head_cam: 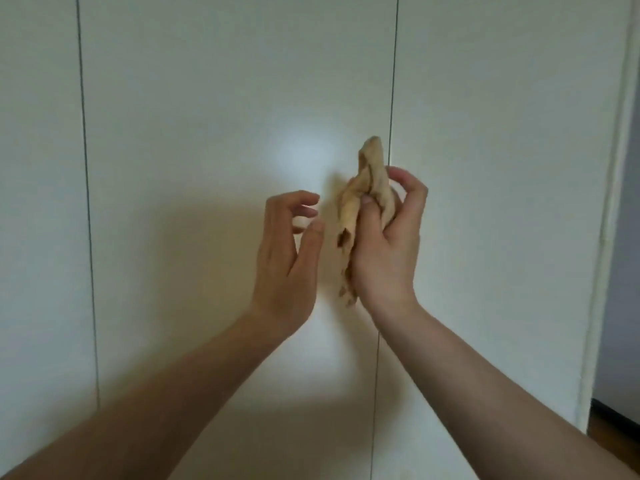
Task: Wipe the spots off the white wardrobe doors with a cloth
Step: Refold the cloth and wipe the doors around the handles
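Note:
White wardrobe doors [225,98] fill the view, split by two thin vertical gaps. My right hand [388,244] is raised in front of the right gap and grips a bunched beige cloth [374,168] with brown marks; the cloth sticks up above my fingers and hangs down past my wrist. Just to its left, my left hand [287,258] is held up with fingers curled and apart, holding nothing and not touching the cloth. A bright light patch lies on the middle door above my hands. I cannot make out any spots on the doors.
The wardrobe's right side edge [609,202] runs down the far right. Beyond it are a grey wall [628,271] and a strip of dark floor [616,420].

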{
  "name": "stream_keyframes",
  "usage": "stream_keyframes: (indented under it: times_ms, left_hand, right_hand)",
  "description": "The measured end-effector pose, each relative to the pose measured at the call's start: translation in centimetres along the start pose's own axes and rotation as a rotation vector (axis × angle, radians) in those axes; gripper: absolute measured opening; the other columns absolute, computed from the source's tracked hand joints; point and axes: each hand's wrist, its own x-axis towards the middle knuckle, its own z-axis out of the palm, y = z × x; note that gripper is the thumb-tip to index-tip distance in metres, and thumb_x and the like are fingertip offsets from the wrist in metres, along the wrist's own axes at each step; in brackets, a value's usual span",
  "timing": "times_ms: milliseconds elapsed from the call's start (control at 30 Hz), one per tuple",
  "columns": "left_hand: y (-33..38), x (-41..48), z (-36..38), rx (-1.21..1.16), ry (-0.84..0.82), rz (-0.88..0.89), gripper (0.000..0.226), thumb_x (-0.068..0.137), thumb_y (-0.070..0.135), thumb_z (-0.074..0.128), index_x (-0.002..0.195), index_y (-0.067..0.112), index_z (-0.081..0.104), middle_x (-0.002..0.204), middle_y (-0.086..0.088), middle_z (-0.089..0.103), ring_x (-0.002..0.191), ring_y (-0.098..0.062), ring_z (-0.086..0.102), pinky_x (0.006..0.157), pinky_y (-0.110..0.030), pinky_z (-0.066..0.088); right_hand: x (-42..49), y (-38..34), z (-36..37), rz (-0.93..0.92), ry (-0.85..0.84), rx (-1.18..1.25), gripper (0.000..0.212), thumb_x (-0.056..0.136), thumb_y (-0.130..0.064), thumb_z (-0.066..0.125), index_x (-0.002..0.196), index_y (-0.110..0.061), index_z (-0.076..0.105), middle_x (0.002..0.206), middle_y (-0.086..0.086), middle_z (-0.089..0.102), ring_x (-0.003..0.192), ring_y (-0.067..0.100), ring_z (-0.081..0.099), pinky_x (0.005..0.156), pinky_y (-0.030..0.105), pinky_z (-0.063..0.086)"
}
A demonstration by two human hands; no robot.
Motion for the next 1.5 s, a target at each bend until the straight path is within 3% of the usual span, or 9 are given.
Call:
stream_keyframes:
  times_ms: [133, 267, 400, 933, 1200, 1300, 1367, 1433, 1500]
  left_hand:
    - [0.3, 3.4, 1.6, 0.071, -0.022, -0.160, 0.019, 0.095, 0.006, 0.051, 0.100, 0.022, 0.058, 0.106, 0.003, 0.063, 0.085, -0.007, 0.057, 0.074, -0.015, 0.041]
    - [0.4, 1.8, 0.8, 0.019, -0.014, -0.176, 0.016, 0.089, 0.014, 0.049, 0.087, 0.023, 0.062, 0.078, 0.008, 0.058, 0.069, -0.013, 0.051, 0.065, -0.026, 0.043]
    - [-0.5, -0.6, 0.4, -0.013, -0.033, -0.216, 0.017, 0.086, 0.015, 0.050, 0.081, 0.025, 0.063, 0.062, 0.011, 0.051, 0.062, -0.019, 0.045, 0.059, -0.033, 0.038]
    - [1.8, -0.3, -0.2, 0.131, -0.149, -0.232, 0.025, 0.092, -0.001, 0.051, 0.082, 0.018, 0.063, 0.061, -0.007, 0.060, 0.056, -0.022, 0.045, 0.055, -0.040, 0.042]
    - [2.2, 3.6, -2.1, 0.056, 0.019, -0.317, 0.023, 0.091, -0.001, 0.048, 0.081, 0.009, 0.066, 0.053, 0.002, 0.057, 0.051, -0.020, 0.046, 0.053, -0.029, 0.041]
    - [2.1, 3.4, -2.8, 0.073, -0.013, -0.317, 0.023, 0.091, -0.001, 0.048, 0.080, 0.010, 0.066, 0.055, 0.001, 0.057, 0.052, -0.020, 0.046, 0.056, -0.031, 0.041]
    - [1.7, 3.1, -3.5, 0.095, -0.035, -0.312, 0.025, 0.091, -0.001, 0.050, 0.079, 0.013, 0.066, 0.056, 0.000, 0.056, 0.053, -0.019, 0.047, 0.057, -0.033, 0.041]
    - [1.1, 2.9, -4.2, 0.096, -0.025, -0.313, 0.026, 0.091, 0.000, 0.051, 0.077, 0.015, 0.067, 0.055, 0.000, 0.055, 0.054, -0.019, 0.046, 0.057, -0.033, 0.041]
    - [0.6, 2.5, -4.2, 0.096, -0.018, -0.314, 0.026, 0.091, 0.000, 0.051, 0.077, 0.015, 0.067, 0.055, 0.001, 0.054, 0.054, -0.020, 0.046, 0.057, -0.034, 0.041]
  right_hand:
    - [9.1, 5.1, -0.5, 0.101, 0.008, 0.027, 0.028, 0.095, -0.010, 0.052, 0.116, -0.012, 0.071, 0.148, 0.005, 0.048, 0.133, 0.018, 0.055, 0.105, 0.021, 0.044]
    - [6.3, 10.5, 0.7, -0.155, -0.216, -0.215, 0.031, 0.101, -0.019, 0.048, 0.118, -0.030, 0.072, 0.120, -0.031, 0.061, 0.116, -0.005, 0.058, 0.097, 0.018, 0.040]
    - [-0.8, 14.5, 1.1, -0.400, -0.200, -0.231, 0.041, 0.099, -0.005, 0.047, 0.134, -0.006, 0.068, 0.142, 0.007, 0.065, 0.137, 0.029, 0.057, 0.112, 0.051, 0.044]
    - [-2.5, 15.7, -5.3, -0.992, -0.570, -0.430, 0.030, 0.095, -0.006, 0.052, 0.112, -0.016, 0.073, 0.097, -0.001, 0.071, 0.089, 0.026, 0.067, 0.084, 0.038, 0.045]
    - [11.6, 7.8, -3.5, 0.041, -0.038, -0.233, 0.035, 0.104, -0.022, 0.040, 0.127, -0.028, 0.065, 0.124, -0.001, 0.067, 0.109, 0.027, 0.062, 0.078, 0.035, 0.042]
    - [12.3, 8.6, -0.2, 0.040, -0.192, -0.182, 0.040, 0.105, -0.028, 0.044, 0.140, -0.025, 0.062, 0.146, 0.002, 0.058, 0.132, 0.031, 0.052, 0.099, 0.044, 0.045]
    - [8.9, 9.1, 2.3, -0.070, -0.410, -0.141, 0.049, 0.104, -0.033, 0.041, 0.149, -0.021, 0.056, 0.161, 0.007, 0.044, 0.151, 0.036, 0.035, 0.124, 0.052, 0.025]
    - [5.7, 9.4, 3.0, -0.275, -0.525, -0.077, 0.047, 0.101, -0.024, 0.044, 0.144, -0.015, 0.061, 0.158, 0.010, 0.047, 0.151, 0.036, 0.037, 0.128, 0.041, 0.013]
    - [4.8, 10.1, 2.2, -0.528, -0.593, -0.052, 0.042, 0.096, -0.012, 0.046, 0.130, -0.010, 0.071, 0.145, 0.012, 0.061, 0.138, 0.034, 0.054, 0.122, 0.036, 0.028]
